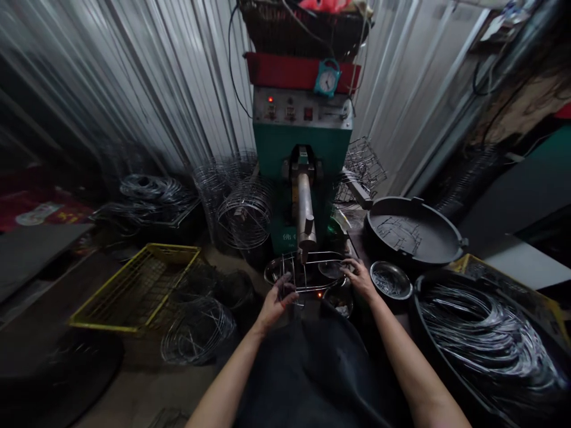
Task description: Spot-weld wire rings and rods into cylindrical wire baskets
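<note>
We hold an oval wire frame (307, 270) under the welding arm (306, 208) of the green spot welder (301, 148) — its long axis runs from nine to three o'clock, lying flat. Our left hand (279, 300) grips the frame's left end, fingers (288, 285) curled around its wires. Our right hand (359, 278) holds the right end, fingers pressed on the rim. At three o'clock sits a steel bowl (391, 279) of small wire pieces — at five o'clock, a tub of wire rings (486, 339).

Left of the green machine (303, 148) lies a yellow tray (134, 285); right of it, a black pan (414, 232) and wire coils (482, 339).
</note>
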`<state>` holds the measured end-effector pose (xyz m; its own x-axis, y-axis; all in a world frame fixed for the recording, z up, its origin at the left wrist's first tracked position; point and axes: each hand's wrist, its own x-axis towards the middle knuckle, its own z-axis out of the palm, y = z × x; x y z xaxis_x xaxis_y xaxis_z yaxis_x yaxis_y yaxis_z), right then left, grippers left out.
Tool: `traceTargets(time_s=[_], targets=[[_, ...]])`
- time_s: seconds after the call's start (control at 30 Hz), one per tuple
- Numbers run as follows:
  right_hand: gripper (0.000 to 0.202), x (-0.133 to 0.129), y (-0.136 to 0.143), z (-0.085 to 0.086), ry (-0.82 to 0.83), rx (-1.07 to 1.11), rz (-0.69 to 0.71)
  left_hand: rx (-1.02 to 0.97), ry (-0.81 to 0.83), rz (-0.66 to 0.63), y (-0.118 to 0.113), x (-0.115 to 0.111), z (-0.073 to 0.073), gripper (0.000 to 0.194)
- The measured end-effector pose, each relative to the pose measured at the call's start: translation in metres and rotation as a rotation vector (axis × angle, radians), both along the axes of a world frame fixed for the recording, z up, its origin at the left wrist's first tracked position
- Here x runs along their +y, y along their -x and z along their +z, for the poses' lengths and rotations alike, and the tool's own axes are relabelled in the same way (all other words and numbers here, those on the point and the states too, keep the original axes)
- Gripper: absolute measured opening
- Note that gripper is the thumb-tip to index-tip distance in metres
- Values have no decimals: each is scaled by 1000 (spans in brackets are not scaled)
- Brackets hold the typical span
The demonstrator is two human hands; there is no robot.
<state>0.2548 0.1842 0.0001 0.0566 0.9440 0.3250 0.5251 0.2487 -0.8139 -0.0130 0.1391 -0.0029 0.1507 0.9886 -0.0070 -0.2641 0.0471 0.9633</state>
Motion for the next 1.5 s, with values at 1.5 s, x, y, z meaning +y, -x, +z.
traceTargets(time_s=[1.5], targets=[[28,-114,78,20,15,-700,509,-497,777,141,39,-73,7,44]])
